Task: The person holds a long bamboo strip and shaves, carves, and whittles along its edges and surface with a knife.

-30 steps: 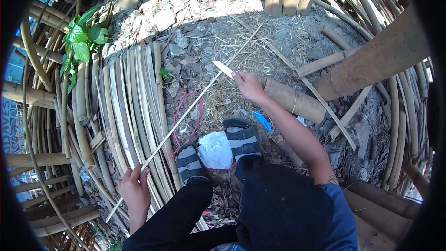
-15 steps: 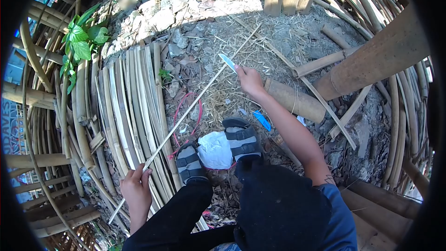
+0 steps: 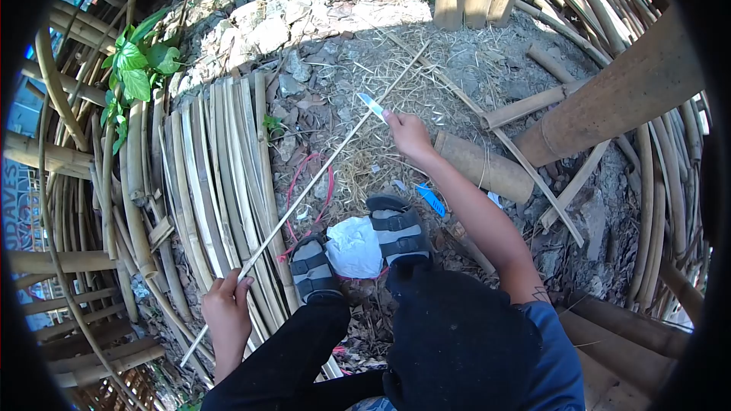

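Observation:
A long, thin bamboo strip (image 3: 314, 185) runs diagonally across the view, from the lower left up to the shavings on the ground. My left hand (image 3: 227, 310) is closed around its lower part, and the tail sticks out below. In my right hand (image 3: 410, 134) is a knife (image 3: 371, 105) with a pale blade. That blade lies against the strip's upper part, pointing up and left. My fingers hide most of the knife's handle. Below my right forearm, a blue slotted plastic piece (image 3: 431, 199) lies on the ground.
Split bamboo slats (image 3: 221, 175) lie in a row at left. A crumpled white bag (image 3: 354, 247) sits between my sandalled feet. To the right are a cut bamboo section (image 3: 487, 167) and a thick leaning bamboo post (image 3: 601, 91). Pink string (image 3: 330, 183) loops on the ground.
My left hand has shifted very slightly to the right with the bamboo strip. The knife stays against the strip at nearly the same spot.

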`<state>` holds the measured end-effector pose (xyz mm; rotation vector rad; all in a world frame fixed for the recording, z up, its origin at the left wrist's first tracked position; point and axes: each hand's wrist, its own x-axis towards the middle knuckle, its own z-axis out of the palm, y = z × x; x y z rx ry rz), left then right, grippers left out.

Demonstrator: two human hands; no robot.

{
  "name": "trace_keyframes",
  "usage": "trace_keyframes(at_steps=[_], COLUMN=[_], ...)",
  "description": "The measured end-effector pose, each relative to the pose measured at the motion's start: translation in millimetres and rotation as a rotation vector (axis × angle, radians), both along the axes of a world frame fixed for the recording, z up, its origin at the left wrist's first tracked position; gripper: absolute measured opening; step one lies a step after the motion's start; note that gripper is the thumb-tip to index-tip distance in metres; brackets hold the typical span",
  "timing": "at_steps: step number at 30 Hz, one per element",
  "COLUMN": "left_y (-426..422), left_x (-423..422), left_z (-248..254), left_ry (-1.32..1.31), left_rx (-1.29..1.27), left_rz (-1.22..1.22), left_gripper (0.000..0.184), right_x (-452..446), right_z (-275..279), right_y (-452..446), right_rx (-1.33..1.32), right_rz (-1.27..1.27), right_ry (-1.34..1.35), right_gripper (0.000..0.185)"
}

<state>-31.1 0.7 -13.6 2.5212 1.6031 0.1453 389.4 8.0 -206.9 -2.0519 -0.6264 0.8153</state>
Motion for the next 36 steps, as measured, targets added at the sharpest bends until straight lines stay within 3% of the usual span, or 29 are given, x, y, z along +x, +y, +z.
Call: trace_keyframes(at_steps=[7, 9, 11, 14, 23, 31, 36], left_y=[0.9, 0.8, 0.8, 0.0, -0.3, -1.0, 0.2], left_x=[1.3, 1.0, 0.3, 1.2, 7.6, 11.6, 8.6], left_z=[-1.4, -1.8, -0.3, 0.7, 8.9, 10.8, 9.5], left_ry=[0.006, -0.003, -0.012, 0.000, 0.066, 0.033, 0.053], left_rx=[0.001, -0.012, -0.022, -0.052, -0.020, 0.044, 0.148], left_rz=[0.007, 0.015, 0.027, 0.029, 0.047, 0.018, -0.049], left_gripper=[0.026, 0.026, 0.027, 0.027, 0.030, 0.029, 0.023], right_x=[-33.4, -51.6, -53.2, -28.6, -34.9, -105.3, -59.4], right_z=[9.3, 23.4, 6.7, -5.5, -9.6, 39.3, 20.7], right_y=[-8.3, -13.4, -8.7, 1.8, 4.7, -20.3, -7.8], right_rx=[0.017, 0.018, 0.056, 0.124, 0.157, 0.191, 0.155], right_rz=[0.084, 0.247, 0.248, -0.114, -0.116, 0.277, 0.007], right_ry=[0.047, 0.052, 0.049, 0.247, 0.192, 0.113, 0.267], right_gripper=[0.057, 0.058, 0.059, 0.059, 0.057, 0.057, 0.050])
